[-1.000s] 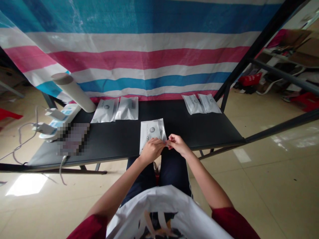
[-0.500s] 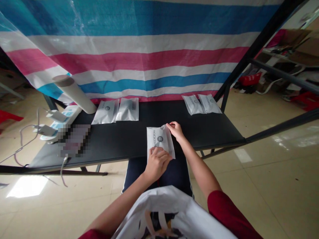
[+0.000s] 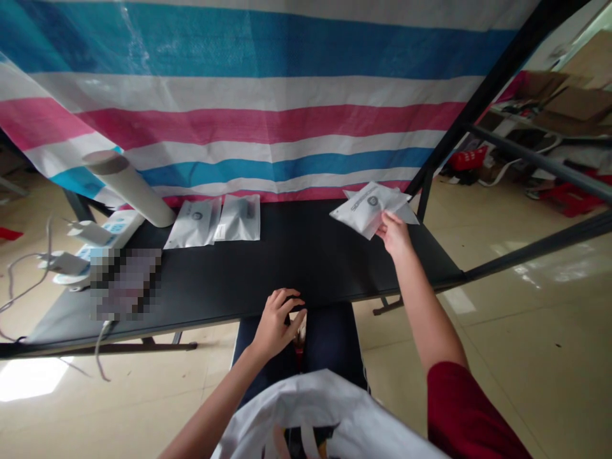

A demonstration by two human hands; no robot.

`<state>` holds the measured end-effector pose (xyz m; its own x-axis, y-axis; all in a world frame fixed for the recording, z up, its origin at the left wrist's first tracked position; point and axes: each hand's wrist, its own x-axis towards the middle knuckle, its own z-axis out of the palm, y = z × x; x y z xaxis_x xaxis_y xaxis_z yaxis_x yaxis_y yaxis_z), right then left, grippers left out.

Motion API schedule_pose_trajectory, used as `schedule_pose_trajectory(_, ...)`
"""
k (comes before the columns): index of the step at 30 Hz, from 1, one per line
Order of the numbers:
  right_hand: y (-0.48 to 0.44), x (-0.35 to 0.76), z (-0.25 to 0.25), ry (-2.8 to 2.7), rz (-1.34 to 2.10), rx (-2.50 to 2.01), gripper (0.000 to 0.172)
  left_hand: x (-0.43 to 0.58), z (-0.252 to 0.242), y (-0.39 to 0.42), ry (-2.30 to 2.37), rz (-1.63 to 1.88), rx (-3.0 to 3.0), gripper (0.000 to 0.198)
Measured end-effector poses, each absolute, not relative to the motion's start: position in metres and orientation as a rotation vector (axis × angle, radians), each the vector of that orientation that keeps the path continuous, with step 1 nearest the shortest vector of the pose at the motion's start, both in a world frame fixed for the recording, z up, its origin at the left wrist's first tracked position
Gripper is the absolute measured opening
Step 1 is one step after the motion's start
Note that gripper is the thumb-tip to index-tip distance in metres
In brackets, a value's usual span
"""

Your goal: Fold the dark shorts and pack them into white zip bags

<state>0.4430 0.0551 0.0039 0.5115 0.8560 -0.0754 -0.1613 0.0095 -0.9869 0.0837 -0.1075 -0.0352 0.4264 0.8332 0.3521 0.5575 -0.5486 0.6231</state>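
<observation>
My right hand (image 3: 394, 233) grips the near right edge of a white frosted plastic pouch (image 3: 366, 209) with dark lettering and a round logo. That pouch is tilted above other pouches (image 3: 407, 212) at the table's right end and hides most of them. My left hand (image 3: 279, 322) is empty, its fingers apart and slightly curled, at the front edge of the black table (image 3: 291, 261). Two similar pouches lie at the back left: one with a round logo (image 3: 194, 223), the other with a dark item showing through (image 3: 239, 218).
A white bottle (image 3: 136, 194) with a brown lid leans at the left. Beside it sit a power strip (image 3: 119, 233) with plugged-in chargers and a blurred-out device (image 3: 127, 284) on a cable. A striped sheet (image 3: 268, 121) hangs behind; a black metal frame (image 3: 540, 159) rises at the right.
The pouch has gone from the front middle of the table to the back right in my right hand. My left hand has let go of it and moved slightly left and down.
</observation>
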Motion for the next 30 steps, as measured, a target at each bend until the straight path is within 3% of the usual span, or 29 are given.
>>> schedule_pose_trajectory(3, 0.102, 0.470, 0.017, -0.578, 0.793, -1.283, 0.015, 0.075, -0.040, -0.113, 1.198, 0.827, 2.262, 0.015)
schedule_pose_trajectory(7, 0.131, 0.476, 0.007, -0.448, 0.934, -1.386, 0.006, 0.069, -0.041, -0.118, 1.214, 0.817, 2.259, 0.017)
schedule_pose_trajectory(14, 0.086, 0.465, -0.047, -0.499, 1.041, -1.437, 0.010, 0.043, -0.038, -0.096, 1.323, 0.868, 2.299, 0.022)
schedule_pose_trajectory(20, 0.030, 0.461, -0.087, -0.986, 0.643, -1.527, 0.032, 0.002, -0.012, 0.011, 1.564, 0.932, 2.398, 0.038)
schedule_pose_trajectory(25, 0.018, 0.453, -0.086, -1.092, 0.499, -1.571, 0.043, -0.027, -0.009, 0.126, 1.813, 0.901, 2.383, 0.053)
schedule_pose_trajectory(30, 0.018, 0.451, -0.081, -1.074, 0.512, -1.569, 0.042, -0.017, -0.030, 0.127, 1.836, 0.582, 2.368, 0.061)
